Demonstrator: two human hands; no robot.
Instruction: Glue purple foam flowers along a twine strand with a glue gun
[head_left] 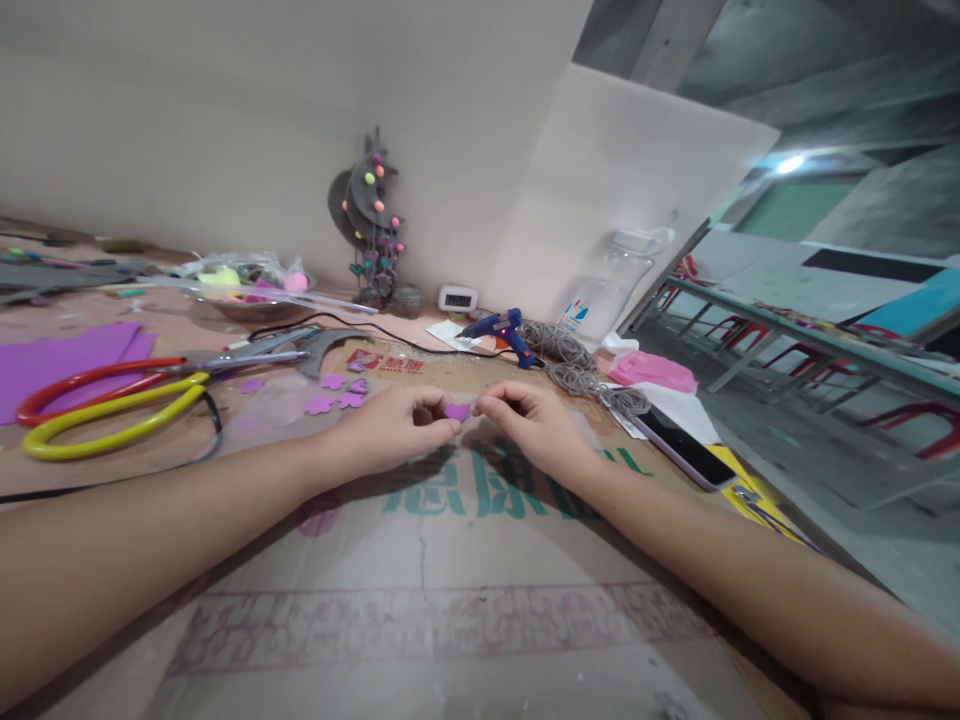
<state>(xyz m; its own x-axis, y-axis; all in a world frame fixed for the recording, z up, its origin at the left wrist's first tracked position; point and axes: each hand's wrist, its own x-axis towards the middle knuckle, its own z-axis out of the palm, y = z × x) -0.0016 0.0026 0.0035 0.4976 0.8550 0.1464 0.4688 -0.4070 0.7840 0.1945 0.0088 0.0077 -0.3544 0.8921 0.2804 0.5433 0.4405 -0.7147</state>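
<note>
At the centre of the frame, the left hand (394, 428) pinches a small purple piece (457, 411) between thumb and fingers. The right hand (536, 425) comes close at the piece's right edge, its fingertips drawn narrowly together; whether they grip anything cannot be told. Both hands are above printed cardboard (465, 625), which spreads across the lower middle of the frame.

Just left of centre lie several purple flower cutouts (319, 404). Farther left, large shears (112, 415) with one red and one yellow handle lie partly over a purple sheet (64, 365). Above centre, a blue glue gun (499, 327) rests beside coiled grey cord (562, 345), with a small digital clock (457, 299) behind. A grey crescent ornament (371, 200) dotted with coloured balls stands against the wall at upper centre. Right of centre are a clear bottle (600, 295), a pink packet (652, 371) and a dark-screened phone (686, 448).
</note>
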